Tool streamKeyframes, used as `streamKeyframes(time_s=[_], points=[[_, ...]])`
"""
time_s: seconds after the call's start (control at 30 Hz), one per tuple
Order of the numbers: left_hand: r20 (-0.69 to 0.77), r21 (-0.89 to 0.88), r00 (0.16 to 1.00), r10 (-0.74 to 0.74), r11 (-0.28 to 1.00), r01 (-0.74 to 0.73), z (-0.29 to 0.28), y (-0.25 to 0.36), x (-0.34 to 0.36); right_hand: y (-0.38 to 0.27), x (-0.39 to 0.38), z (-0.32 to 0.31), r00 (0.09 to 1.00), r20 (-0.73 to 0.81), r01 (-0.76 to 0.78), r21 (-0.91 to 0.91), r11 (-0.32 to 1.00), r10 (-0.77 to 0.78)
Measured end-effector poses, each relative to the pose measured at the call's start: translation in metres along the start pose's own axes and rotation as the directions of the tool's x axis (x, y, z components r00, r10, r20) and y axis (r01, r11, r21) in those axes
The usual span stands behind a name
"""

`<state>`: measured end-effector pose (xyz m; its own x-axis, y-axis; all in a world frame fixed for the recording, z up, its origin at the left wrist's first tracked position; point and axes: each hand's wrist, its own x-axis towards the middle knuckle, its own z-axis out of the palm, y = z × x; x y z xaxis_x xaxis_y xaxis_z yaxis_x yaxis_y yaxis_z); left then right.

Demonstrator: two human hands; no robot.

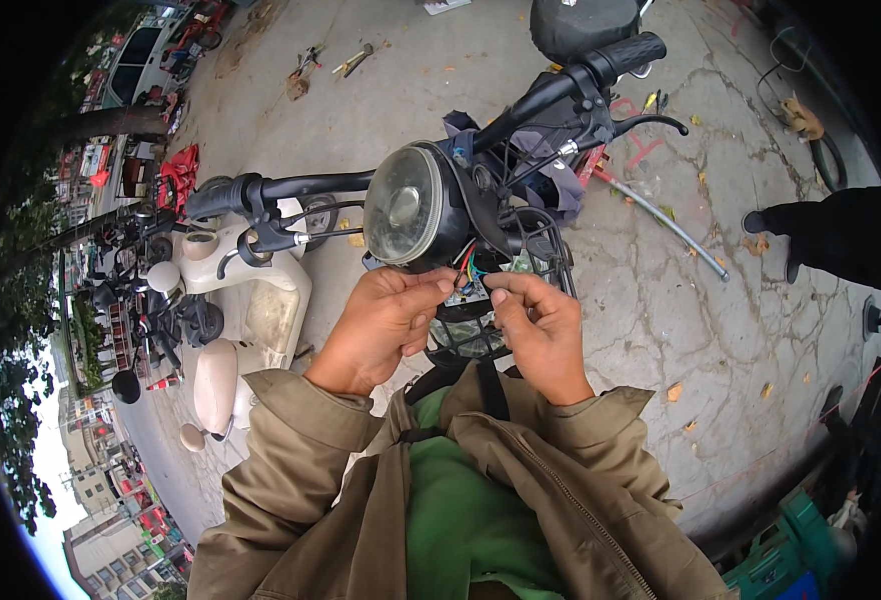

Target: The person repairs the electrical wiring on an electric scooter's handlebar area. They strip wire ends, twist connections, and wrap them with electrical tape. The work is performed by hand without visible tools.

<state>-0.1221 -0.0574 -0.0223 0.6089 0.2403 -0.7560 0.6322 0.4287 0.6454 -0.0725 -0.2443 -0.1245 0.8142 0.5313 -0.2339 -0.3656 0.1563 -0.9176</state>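
Note:
Right in front of me stands a two-wheeler with black handlebars (526,115) and a round headlight (404,203). Below the headlight a bundle of thin coloured wires (472,268) hangs out, red, green and blue among them. My left hand (386,325) is closed at the left of the bundle, thumb and forefinger pinching what looks like a wire end. On the other side my right hand (541,325) pinches a thin blue-green wire between thumb and forefinger. Both fingertips are close together, a small gap apart. The wire ends are partly hidden by my fingers.
A cream scooter (251,290) stands to the left. Hand tools (354,60) lie on the cracked pavement at the far side. At the right are a metal pipe (666,225) and a person's dark-clad leg (831,235). A green crate (796,545) sits at the lower right.

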Motion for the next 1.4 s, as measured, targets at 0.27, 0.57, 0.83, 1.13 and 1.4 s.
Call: streamKeyframes(time_s=[0.27,0.57,0.83,1.13,1.4], points=[[-0.189,0.231,0.963,0.194,0.961,-0.149,0.009,-0.021,0.008,0.006,-0.007,-0.004,0.999,-0.022,-0.032,0.018,0.999,0.032],[-0.170,0.142,0.972,0.163,0.980,-0.139,0.002,-0.003,0.006,0.003,-0.013,-0.006,0.996,-0.093,-0.009,-0.021,1.000,0.007],[-0.131,0.257,0.962,0.238,0.946,-0.199,-0.007,0.001,0.006,-0.007,0.001,0.003,0.991,-0.063,0.097,-0.250,0.963,-0.116],[-0.107,0.320,0.906,0.410,0.877,-0.359,-0.009,-0.012,0.011,0.008,0.013,0.025,0.971,-0.078,0.181,-0.369,0.912,-0.224],[0.042,0.404,0.766,0.641,0.690,-0.600,-0.016,-0.033,0.001,0.015,0.011,0.035,0.974,-0.185,0.112,-0.098,0.989,-0.129]])
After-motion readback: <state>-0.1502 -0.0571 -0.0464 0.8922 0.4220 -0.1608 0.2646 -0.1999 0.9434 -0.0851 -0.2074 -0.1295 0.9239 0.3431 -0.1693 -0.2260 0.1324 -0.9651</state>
